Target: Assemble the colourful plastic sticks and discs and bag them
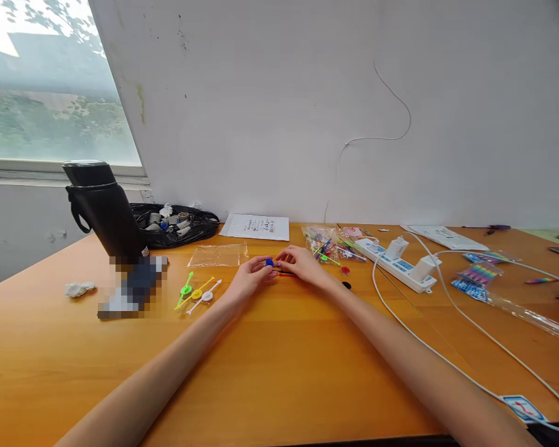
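Black flask [103, 208] at left, green, yellow and white sticks [198, 293] on the tabletop [279, 360], left hand [249, 277] and right hand [302, 264] both with grip closed on a blue disc [269, 263] mid-table, printed sheet [256, 226] behind, writing unreadable, power strip [398, 264] at right.

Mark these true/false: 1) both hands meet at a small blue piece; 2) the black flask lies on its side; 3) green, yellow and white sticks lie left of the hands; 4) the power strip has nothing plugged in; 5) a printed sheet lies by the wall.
1) True: left hand and right hand meet at the blue piece.
2) False: the black flask stands upright.
3) True: the green stick, yellow stick and white stick lie left of the hands.
4) False: the power strip holds white plugs.
5) True: the printed sheet lies by the wall.
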`<state>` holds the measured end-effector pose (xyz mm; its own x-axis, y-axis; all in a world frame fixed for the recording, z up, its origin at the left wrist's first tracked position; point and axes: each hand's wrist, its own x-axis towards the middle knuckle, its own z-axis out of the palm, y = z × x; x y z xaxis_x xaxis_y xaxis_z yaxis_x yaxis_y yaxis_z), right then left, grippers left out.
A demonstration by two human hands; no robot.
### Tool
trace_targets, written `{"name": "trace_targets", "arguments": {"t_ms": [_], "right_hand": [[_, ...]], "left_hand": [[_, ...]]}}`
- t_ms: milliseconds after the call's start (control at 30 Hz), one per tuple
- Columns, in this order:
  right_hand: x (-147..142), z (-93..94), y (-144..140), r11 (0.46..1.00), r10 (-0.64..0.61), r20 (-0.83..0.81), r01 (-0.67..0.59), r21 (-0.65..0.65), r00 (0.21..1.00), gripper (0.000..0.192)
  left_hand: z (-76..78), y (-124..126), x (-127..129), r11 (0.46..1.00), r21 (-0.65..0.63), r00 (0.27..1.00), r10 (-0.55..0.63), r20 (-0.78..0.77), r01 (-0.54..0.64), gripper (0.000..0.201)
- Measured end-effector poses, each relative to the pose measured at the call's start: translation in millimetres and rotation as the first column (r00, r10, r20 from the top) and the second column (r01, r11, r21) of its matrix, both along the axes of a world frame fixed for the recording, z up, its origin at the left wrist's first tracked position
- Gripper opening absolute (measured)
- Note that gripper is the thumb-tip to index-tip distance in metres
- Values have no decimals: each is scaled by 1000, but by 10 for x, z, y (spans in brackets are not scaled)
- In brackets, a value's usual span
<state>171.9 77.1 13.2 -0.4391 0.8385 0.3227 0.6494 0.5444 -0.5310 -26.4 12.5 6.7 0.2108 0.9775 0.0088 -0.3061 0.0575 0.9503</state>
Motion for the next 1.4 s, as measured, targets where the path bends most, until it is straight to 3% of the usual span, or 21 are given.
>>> {"name": "trace_targets", "arguments": {"t_ms": [167, 333, 467, 833, 900, 1000, 1167, 1400], "right_hand": [[-73, 0, 109, 996, 18, 192, -35, 81, 981, 9], [52, -40, 68, 988, -63, 189, 35, 148, 980, 8], [138, -40, 15, 992, -40, 169, 18, 128, 985, 10], [40, 4, 57, 986, -147, 243, 121, 117, 959, 9], [87, 15, 64, 983, -162, 200, 141, 116, 966, 9], [159, 56, 7, 982, -183, -19, 184, 38, 983, 12], [156, 35, -314, 990, -95, -429, 40, -135, 898, 26], [-10, -71, -592, 987, 29, -519, -106, -120, 855, 30]], "left_hand": [[41, 9, -37, 1000, 15, 1000, 11, 10, -11, 34], [41, 1, -25, 999, 43, 1000, -1, 18, 0, 38], [38, -25, 11, 998, 61, 1000, -5, 4, 5, 37], [32, -67, -17, 997, 80, 999, 12, -35, -9, 37], [17, -71, -16, 996, 86, 999, 4, -42, -1, 41], [-21, -62, -9, 995, 97, 998, -6, -59, 11, 44], [-116, -18, 16, 991, 126, 996, -41, -80, 51, 46], [-197, 11, 24, 977, 161, 976, -108, -187, 139, 50]]}}
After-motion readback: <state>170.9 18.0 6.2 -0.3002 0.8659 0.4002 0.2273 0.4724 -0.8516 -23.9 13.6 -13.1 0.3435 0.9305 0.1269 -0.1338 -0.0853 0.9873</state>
